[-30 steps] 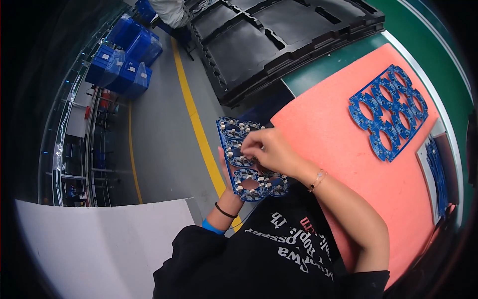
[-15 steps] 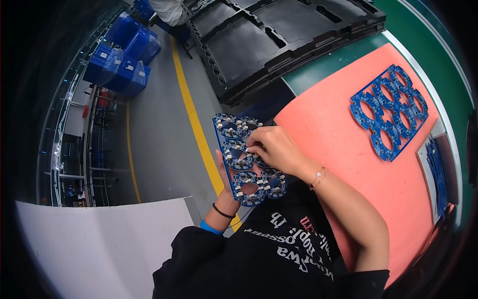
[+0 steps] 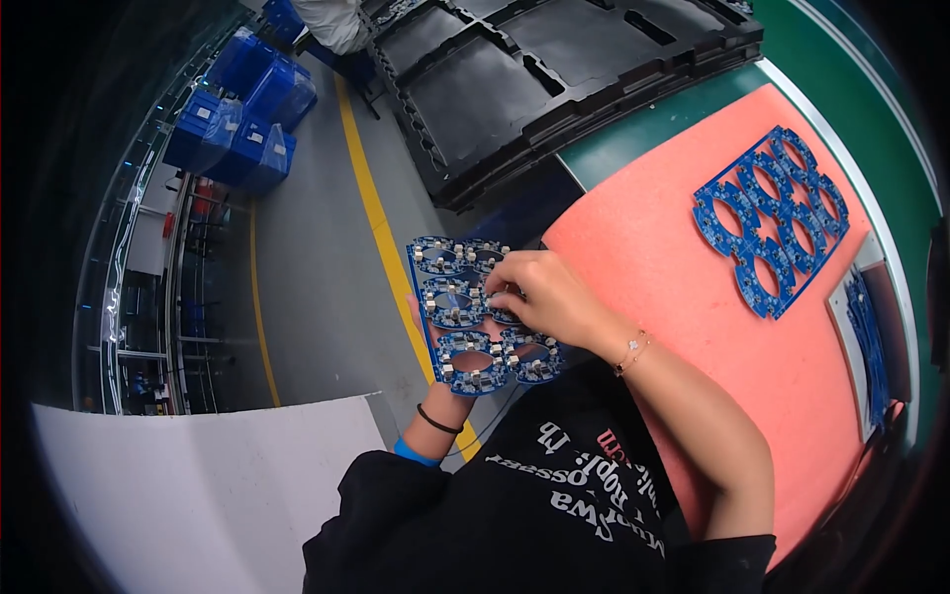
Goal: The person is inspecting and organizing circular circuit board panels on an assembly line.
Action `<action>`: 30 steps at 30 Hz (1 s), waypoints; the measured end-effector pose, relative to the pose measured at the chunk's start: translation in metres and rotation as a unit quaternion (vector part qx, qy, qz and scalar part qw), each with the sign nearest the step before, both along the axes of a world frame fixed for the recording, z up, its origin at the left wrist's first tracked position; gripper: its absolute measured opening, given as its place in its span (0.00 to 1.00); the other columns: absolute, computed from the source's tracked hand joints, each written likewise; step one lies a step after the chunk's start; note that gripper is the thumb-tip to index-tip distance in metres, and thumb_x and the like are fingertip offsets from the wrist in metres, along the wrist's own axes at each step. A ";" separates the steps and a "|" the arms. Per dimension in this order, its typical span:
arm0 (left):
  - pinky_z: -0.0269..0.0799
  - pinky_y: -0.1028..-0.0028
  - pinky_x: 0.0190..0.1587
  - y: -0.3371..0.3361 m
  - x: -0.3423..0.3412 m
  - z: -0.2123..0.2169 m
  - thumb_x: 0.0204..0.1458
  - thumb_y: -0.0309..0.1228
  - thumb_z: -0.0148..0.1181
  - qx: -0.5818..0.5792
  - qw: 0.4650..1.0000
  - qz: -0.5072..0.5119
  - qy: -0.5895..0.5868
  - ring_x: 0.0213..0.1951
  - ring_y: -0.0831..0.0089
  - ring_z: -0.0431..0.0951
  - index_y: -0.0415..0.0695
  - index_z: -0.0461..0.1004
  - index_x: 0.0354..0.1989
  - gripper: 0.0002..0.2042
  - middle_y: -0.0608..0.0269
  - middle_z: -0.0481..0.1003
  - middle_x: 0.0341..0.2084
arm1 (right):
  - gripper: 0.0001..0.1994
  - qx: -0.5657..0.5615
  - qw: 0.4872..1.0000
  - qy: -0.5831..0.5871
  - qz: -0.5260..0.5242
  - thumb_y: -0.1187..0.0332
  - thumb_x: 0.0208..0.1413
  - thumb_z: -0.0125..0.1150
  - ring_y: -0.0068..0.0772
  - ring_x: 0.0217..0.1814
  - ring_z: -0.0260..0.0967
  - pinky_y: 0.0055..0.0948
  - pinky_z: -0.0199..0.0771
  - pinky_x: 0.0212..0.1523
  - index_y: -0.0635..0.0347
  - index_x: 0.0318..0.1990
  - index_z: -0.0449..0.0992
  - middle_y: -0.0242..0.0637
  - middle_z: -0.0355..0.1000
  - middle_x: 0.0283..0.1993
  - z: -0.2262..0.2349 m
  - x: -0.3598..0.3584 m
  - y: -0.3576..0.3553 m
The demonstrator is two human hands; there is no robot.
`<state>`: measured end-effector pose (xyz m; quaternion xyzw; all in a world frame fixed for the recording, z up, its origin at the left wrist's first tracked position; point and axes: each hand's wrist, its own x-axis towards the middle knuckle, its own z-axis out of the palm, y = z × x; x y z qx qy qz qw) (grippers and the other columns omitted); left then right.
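A blue circuit board panel (image 3: 457,319), made up of several joined rings with small white connectors, is held up in front of my body. My left hand (image 3: 473,362) supports it from beneath; skin shows through the ring openings, and most of the fingers are hidden. Over the panel's right side, my right hand (image 3: 529,289) has thumb and forefinger bent in a pinch at a middle ring. What lies between those fingertips is too small to make out. A similar blue panel (image 3: 777,220) lies flat on the pink mat (image 3: 653,257) to the right.
Black plastic trays (image 3: 584,74) are stacked at the far side. Blue bins (image 3: 233,139) stand at the far left, beyond the yellow floor line (image 3: 368,188). A white surface (image 3: 208,455) is at near left. Blue pieces (image 3: 869,346) sit in a holder at the right edge.
The held panel has shifted slightly left and turned flatter to view, my left hand moving with it. My right hand stays pinched over its right side.
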<state>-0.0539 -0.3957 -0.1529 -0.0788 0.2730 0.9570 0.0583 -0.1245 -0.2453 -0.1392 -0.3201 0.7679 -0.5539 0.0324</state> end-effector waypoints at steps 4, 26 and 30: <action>0.62 0.61 0.55 0.003 -0.002 0.007 0.50 0.60 0.39 0.081 0.993 -0.047 0.071 0.52 0.62 0.66 0.46 0.58 0.57 0.34 0.57 0.65 0.51 | 0.03 0.006 0.999 0.022 0.024 0.76 0.41 0.58 0.43 0.30 0.70 0.35 0.69 0.31 0.63 0.26 0.74 0.42 0.71 0.25 -0.002 0.001 -0.001; 0.54 0.43 0.55 -0.011 0.006 0.013 0.46 0.68 0.32 -0.016 0.999 -0.033 0.027 0.59 0.50 0.55 0.50 0.44 0.64 0.42 0.51 0.51 0.60 | 0.05 -0.048 0.993 -0.017 -0.109 0.80 0.42 0.57 0.38 0.27 0.71 0.31 0.71 0.29 0.67 0.29 0.73 0.43 0.71 0.30 -0.010 -0.008 -0.006; 0.53 0.44 0.56 -0.011 0.011 0.019 0.43 0.70 0.32 0.041 0.998 -0.045 0.033 0.59 0.48 0.55 0.50 0.43 0.64 0.45 0.49 0.49 0.60 | 0.04 0.029 0.995 0.041 -0.085 0.80 0.42 0.57 0.39 0.27 0.71 0.32 0.71 0.30 0.66 0.29 0.74 0.42 0.70 0.32 -0.018 -0.006 -0.003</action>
